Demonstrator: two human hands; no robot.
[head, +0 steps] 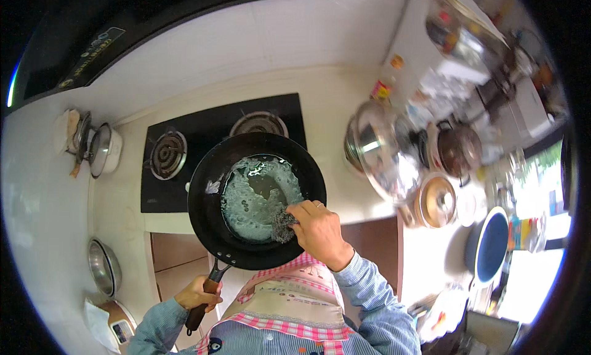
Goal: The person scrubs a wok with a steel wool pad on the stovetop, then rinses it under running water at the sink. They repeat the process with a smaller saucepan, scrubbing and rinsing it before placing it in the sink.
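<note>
A black wok point(208, 193) is held over the front edge of a two-burner stove. Soapy water point(247, 207) with pale foam covers its bottom, and a darker patch shows through the middle. My left hand point(199, 294) is wrapped around the wok's brown and black handle point(208, 297). In my right hand point(318, 228) is a grey steel wool scrubber point(282, 224), pressed against the wok's inner wall at the near right of the foam. My fingertips hide part of the scrubber.
Behind the wok lies the black stove point(154, 193) with coil burners. To the right stand a large shiny metal bowl point(388, 156), a glass-lidded pot point(436, 200) and a blue basin point(491, 246). Metal bowls point(104, 267) and a white pot point(108, 149) are on the left. A range hood point(152, 36) overhangs.
</note>
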